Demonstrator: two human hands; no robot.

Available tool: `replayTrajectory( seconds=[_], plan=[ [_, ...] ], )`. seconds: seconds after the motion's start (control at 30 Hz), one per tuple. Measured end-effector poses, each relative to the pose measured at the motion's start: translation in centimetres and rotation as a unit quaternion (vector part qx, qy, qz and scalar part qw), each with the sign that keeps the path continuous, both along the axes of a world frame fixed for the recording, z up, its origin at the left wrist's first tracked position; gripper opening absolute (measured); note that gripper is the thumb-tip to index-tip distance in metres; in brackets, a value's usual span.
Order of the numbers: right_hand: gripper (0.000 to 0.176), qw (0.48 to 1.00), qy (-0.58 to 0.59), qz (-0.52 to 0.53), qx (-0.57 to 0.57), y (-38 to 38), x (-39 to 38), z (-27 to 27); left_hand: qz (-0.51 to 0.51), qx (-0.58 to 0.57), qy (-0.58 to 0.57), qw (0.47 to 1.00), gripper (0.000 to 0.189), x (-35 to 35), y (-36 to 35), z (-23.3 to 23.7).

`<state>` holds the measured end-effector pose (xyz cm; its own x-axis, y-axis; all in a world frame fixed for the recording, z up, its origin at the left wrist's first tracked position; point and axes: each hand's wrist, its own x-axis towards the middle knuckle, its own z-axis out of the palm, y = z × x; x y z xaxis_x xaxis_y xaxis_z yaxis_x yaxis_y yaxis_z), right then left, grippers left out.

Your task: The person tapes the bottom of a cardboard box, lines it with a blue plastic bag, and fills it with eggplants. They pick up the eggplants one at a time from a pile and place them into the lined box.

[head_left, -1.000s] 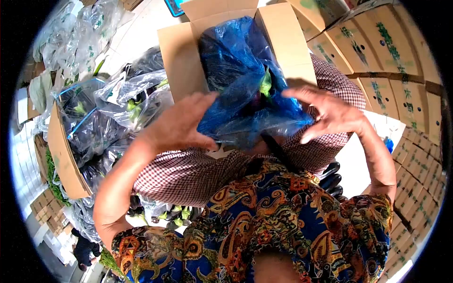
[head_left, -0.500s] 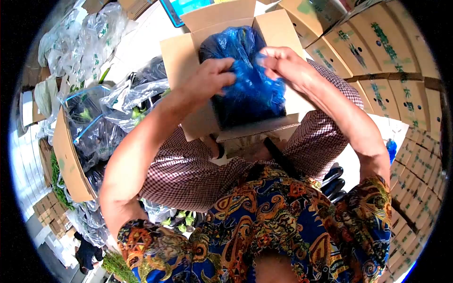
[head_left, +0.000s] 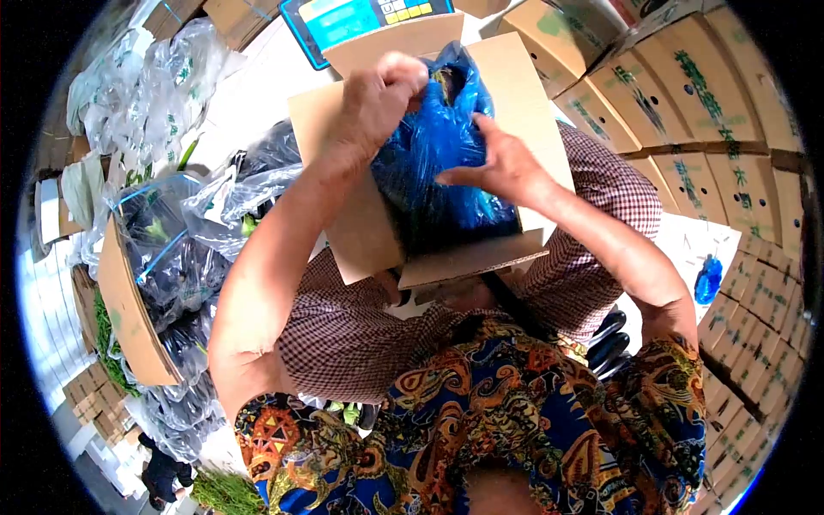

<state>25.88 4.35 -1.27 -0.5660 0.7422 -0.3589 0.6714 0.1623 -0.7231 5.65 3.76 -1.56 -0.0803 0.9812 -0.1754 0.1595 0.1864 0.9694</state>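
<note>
An open cardboard box stands in front of me with a blue plastic bag of dark produce inside it. My left hand grips the bunched top of the bag at the far side of the box. My right hand presses flat, fingers spread, against the bag's right side inside the box. A weighing scale with a blue display sits just behind the box.
Clear plastic bags of dark eggplants fill an open carton on the left. Stacked closed cartons with green print line the right. More eggplants lie low on the right. A blue bottle stands on a white surface.
My left hand has risen to the far rim, pulling the bag's top up. My right hand has dropped from the bag's top to its side.
</note>
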Motion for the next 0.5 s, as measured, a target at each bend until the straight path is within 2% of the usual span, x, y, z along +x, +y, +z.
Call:
replayTrajectory(
  seconds=[0.03, 0.1, 0.13, 0.17, 0.2, 0.23, 0.33, 0.43, 0.5],
  plan=[
    [0.071, 0.997, 0.017, -0.024, 0.068, -0.5, -0.9, -1.9, 0.001, 0.017, -0.047, 0.999, 0.022, -0.4, 0.8, 0.0],
    [0.055, 0.993, 0.022, -0.004, 0.118, 0.5, -2.6, -4.7, -0.008, 0.019, -0.102, 0.995, 0.021, -0.4, 1.6, 0.6],
    [0.047, 0.989, 0.023, 0.004, 0.144, 1.3, -3.2, -5.8, -0.022, 0.044, -0.019, 0.999, 0.022, -0.3, 1.9, 0.4],
    [0.025, 0.979, 0.039, -0.003, 0.198, 1.9, -3.5, -6.6, -0.037, 0.069, 0.064, 0.995, 0.023, -0.1, 2.2, 0.0],
    [0.022, 0.978, 0.062, -0.003, 0.198, 2.1, -3.2, -7.2, -0.05, 0.094, 0.147, 0.983, 0.025, 0.0, 2.5, -0.4],
    [0.021, 0.977, 0.084, 0.0, 0.198, 2.2, -3.1, -7.4, -0.048, 0.208, 0.312, 0.926, 0.037, 0.2, 2.8, -0.7],
    [0.026, 0.97, 0.102, -0.002, 0.22, 2.2, -3.0, -7.8, -0.065, 0.304, 0.46, 0.832, 0.048, 1.1, 4.1, -2.2],
    [0.03, 0.969, 0.091, 0.024, 0.227, 2.0, -2.9, -7.9, -0.081, 0.295, 0.55, 0.777, 0.048, 2.8, 5.9, -4.8],
    [0.036, 0.972, 0.025, 0.081, 0.219, 1.5, -2.6, -6.6, -0.099, 0.269, 0.621, 0.73, 0.045, 2.7, 7.3, -6.4]
  ],
)
